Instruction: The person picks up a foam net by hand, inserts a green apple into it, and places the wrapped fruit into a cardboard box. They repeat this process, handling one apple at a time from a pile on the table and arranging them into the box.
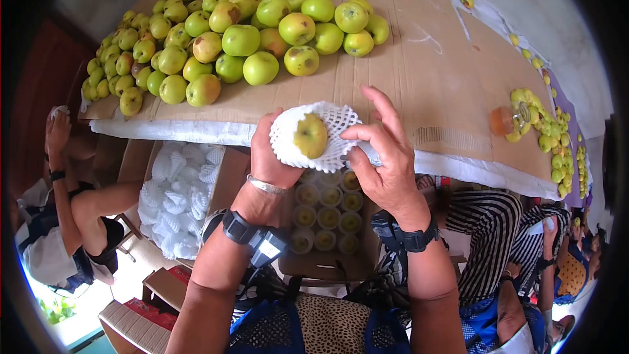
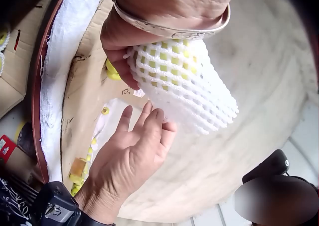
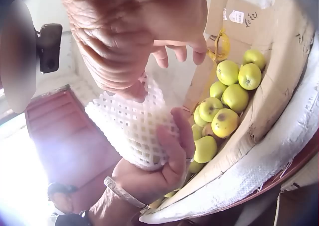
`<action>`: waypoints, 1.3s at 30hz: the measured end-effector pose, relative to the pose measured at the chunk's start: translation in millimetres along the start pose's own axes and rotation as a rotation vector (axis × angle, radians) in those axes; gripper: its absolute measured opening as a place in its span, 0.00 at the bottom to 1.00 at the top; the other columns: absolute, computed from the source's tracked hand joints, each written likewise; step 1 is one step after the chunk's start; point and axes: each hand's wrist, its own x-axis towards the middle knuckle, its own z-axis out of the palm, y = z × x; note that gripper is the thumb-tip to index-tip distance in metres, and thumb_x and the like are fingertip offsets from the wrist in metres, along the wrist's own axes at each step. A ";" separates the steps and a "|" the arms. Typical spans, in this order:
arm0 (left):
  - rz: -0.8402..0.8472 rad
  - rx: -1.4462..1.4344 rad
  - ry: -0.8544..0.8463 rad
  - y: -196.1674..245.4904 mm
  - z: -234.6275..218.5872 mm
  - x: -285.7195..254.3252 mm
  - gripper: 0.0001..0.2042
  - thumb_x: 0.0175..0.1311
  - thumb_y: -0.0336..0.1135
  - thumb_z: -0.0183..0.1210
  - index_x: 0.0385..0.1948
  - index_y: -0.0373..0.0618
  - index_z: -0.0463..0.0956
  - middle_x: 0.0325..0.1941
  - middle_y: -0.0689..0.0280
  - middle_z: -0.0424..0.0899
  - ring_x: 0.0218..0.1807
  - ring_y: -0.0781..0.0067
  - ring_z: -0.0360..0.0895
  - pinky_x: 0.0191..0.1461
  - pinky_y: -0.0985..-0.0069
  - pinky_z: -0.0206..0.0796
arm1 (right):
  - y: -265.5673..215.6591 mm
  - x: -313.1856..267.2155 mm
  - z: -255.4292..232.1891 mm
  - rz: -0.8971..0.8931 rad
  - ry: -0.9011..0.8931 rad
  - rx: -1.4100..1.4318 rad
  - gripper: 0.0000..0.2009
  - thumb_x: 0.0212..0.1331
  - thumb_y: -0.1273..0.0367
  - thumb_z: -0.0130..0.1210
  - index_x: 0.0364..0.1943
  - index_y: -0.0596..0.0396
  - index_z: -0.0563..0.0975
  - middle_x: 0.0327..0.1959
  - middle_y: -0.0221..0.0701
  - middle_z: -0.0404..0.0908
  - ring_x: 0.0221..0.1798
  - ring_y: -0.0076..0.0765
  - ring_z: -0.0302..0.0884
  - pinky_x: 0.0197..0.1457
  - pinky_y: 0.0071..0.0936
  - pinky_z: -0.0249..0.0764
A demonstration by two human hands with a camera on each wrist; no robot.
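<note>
A yellow-green apple (image 1: 310, 136) sits inside a white foam net sleeve (image 1: 283, 136), part of its skin showing through an opening. My left hand (image 1: 267, 160) grips the sleeved apple, fingers and thumb wrapped around one end. The loose end of the net flares toward my right hand (image 1: 393, 167). Thumb and forefinger of that hand are spread right at the net's edge, and the other fingers are extended. In the left wrist view the mesh (image 2: 209, 94) reaches beyond the apple, with the right hand (image 2: 132, 156) alongside it.
A pile of apples (image 1: 241, 40) covers the far left of the cardboard-topped table (image 1: 432, 105). Below the table edge stand a box of foam nets (image 1: 177, 190) and a carton (image 1: 321, 267) of netted apples. A jar (image 1: 503, 120) lies at right. Other people sit on both sides.
</note>
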 end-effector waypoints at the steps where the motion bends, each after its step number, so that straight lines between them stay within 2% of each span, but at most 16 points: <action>1: 0.005 -0.005 0.018 -1.0 2.0 0.3 0.19 0.63 0.47 0.41 0.44 0.43 0.73 0.42 0.60 0.79 0.45 0.62 0.76 0.52 0.65 0.66 | -0.1 -0.1 1.1 -0.017 0.005 0.010 0.11 0.44 0.80 0.55 0.34 0.54 0.74 0.57 0.46 0.64 0.62 0.56 0.58 0.62 0.41 0.59; 4: -0.020 -0.001 0.021 -3.3 6.5 0.2 0.18 0.63 0.43 0.41 0.41 0.38 0.72 0.40 0.59 0.79 0.44 0.62 0.76 0.53 0.67 0.66 | -2.9 0.5 1.4 0.012 0.011 0.056 0.09 0.45 0.80 0.54 0.33 0.55 0.74 0.57 0.45 0.64 0.61 0.55 0.60 0.61 0.40 0.60; 7: -0.005 0.034 0.150 -7.5 4.6 5.2 0.18 0.63 0.42 0.40 0.42 0.37 0.72 0.41 0.58 0.79 0.44 0.62 0.76 0.52 0.67 0.66 | -3.4 1.3 1.3 0.087 0.002 0.112 0.08 0.48 0.78 0.51 0.33 0.56 0.75 0.57 0.46 0.64 0.61 0.52 0.62 0.60 0.37 0.61; 8: 0.052 0.111 0.218 -10.0 7.7 7.5 0.19 0.64 0.43 0.39 0.42 0.36 0.71 0.42 0.57 0.79 0.44 0.64 0.76 0.51 0.69 0.67 | -2.7 1.9 0.3 0.112 -0.004 0.129 0.08 0.49 0.78 0.49 0.34 0.56 0.75 0.57 0.46 0.64 0.61 0.50 0.62 0.59 0.35 0.61; 11: 0.093 0.169 0.267 -7.9 13.5 10.1 0.21 0.66 0.46 0.38 0.43 0.36 0.71 0.42 0.57 0.79 0.44 0.65 0.77 0.50 0.70 0.68 | 1.4 0.4 -5.3 0.259 0.068 0.366 0.09 0.51 0.77 0.47 0.35 0.56 0.76 0.57 0.46 0.64 0.60 0.45 0.63 0.58 0.32 0.61; 13: 0.112 0.261 0.270 -6.2 17.0 6.5 0.21 0.65 0.47 0.42 0.44 0.37 0.70 0.40 0.59 0.80 0.43 0.68 0.77 0.48 0.72 0.69 | -0.1 2.3 -5.9 0.319 0.043 0.379 0.08 0.51 0.76 0.50 0.36 0.56 0.76 0.57 0.46 0.65 0.60 0.43 0.64 0.57 0.30 0.62; 15: 0.121 0.326 0.232 -6.2 12.0 5.2 0.20 0.64 0.47 0.45 0.43 0.37 0.71 0.39 0.60 0.80 0.42 0.69 0.78 0.47 0.74 0.69 | 10.3 -2.1 4.5 0.254 -0.020 0.264 0.08 0.50 0.76 0.52 0.36 0.56 0.76 0.56 0.45 0.66 0.59 0.43 0.65 0.57 0.30 0.62; 16: 0.123 0.340 0.223 -6.1 10.5 5.0 0.19 0.63 0.46 0.46 0.43 0.37 0.71 0.40 0.60 0.80 0.42 0.69 0.78 0.47 0.73 0.69 | 10.8 -3.9 9.3 0.234 -0.013 0.306 0.11 0.49 0.73 0.58 0.39 0.55 0.76 0.55 0.44 0.68 0.58 0.44 0.67 0.57 0.31 0.63; 18: 0.122 0.362 0.202 -7.6 7.5 4.7 0.19 0.63 0.46 0.47 0.43 0.38 0.71 0.41 0.60 0.79 0.42 0.67 0.77 0.48 0.71 0.69 | 5.8 -3.1 10.6 0.241 0.026 0.334 0.14 0.48 0.71 0.60 0.41 0.55 0.75 0.55 0.44 0.68 0.57 0.44 0.67 0.58 0.32 0.63; 21: 0.119 0.411 0.177 -9.0 2.7 5.9 0.17 0.62 0.43 0.50 0.42 0.38 0.72 0.38 0.63 0.79 0.39 0.71 0.77 0.45 0.74 0.69 | 3.8 -1.8 11.9 0.231 0.010 0.336 0.18 0.45 0.71 0.62 0.44 0.55 0.74 0.54 0.43 0.69 0.57 0.44 0.68 0.58 0.33 0.64; 24: 0.185 0.607 0.234 -12.1 4.7 3.4 0.15 0.61 0.42 0.51 0.41 0.39 0.72 0.36 0.65 0.79 0.37 0.75 0.76 0.42 0.77 0.68 | 4.1 -1.2 14.3 0.219 -0.014 0.337 0.21 0.43 0.72 0.63 0.46 0.55 0.73 0.54 0.43 0.70 0.57 0.44 0.68 0.58 0.33 0.64; 27: 0.217 0.665 0.266 -16.9 10.9 3.0 0.10 0.58 0.37 0.56 0.36 0.41 0.74 0.31 0.69 0.77 0.29 0.84 0.71 0.34 0.85 0.64 | 1.7 -0.9 18.8 0.224 -0.018 0.335 0.23 0.41 0.73 0.63 0.47 0.56 0.72 0.53 0.43 0.70 0.55 0.44 0.69 0.57 0.32 0.65; 30: 0.277 0.803 0.184 -20.8 10.5 -1.0 0.12 0.61 0.39 0.52 0.37 0.40 0.74 0.30 0.69 0.77 0.30 0.84 0.71 0.34 0.84 0.63 | -0.9 -0.5 20.0 0.238 -0.046 0.255 0.24 0.40 0.73 0.62 0.47 0.58 0.70 0.50 0.43 0.71 0.54 0.47 0.70 0.57 0.33 0.66; 33: 0.306 0.905 0.223 -18.8 19.4 -5.2 0.15 0.63 0.42 0.48 0.36 0.37 0.74 0.29 0.66 0.78 0.32 0.78 0.72 0.36 0.79 0.63 | -2.4 0.8 17.1 0.271 -0.116 0.164 0.24 0.40 0.70 0.62 0.46 0.58 0.69 0.49 0.46 0.70 0.54 0.50 0.69 0.57 0.35 0.65; 35: 0.319 1.086 0.188 -15.5 11.9 -5.0 0.18 0.63 0.45 0.46 0.36 0.36 0.73 0.29 0.62 0.78 0.33 0.73 0.72 0.37 0.76 0.63 | -0.2 -0.6 16.7 0.291 -0.175 0.088 0.25 0.41 0.67 0.61 0.47 0.58 0.69 0.50 0.47 0.69 0.54 0.51 0.68 0.58 0.37 0.65; 39: 0.297 1.318 0.088 -8.6 18.4 -9.1 0.20 0.61 0.49 0.47 0.35 0.37 0.74 0.30 0.55 0.77 0.34 0.65 0.73 0.41 0.72 0.63 | 1.0 -3.2 16.8 0.196 -0.213 -0.016 0.26 0.42 0.63 0.60 0.48 0.57 0.68 0.53 0.48 0.66 0.57 0.52 0.64 0.61 0.40 0.61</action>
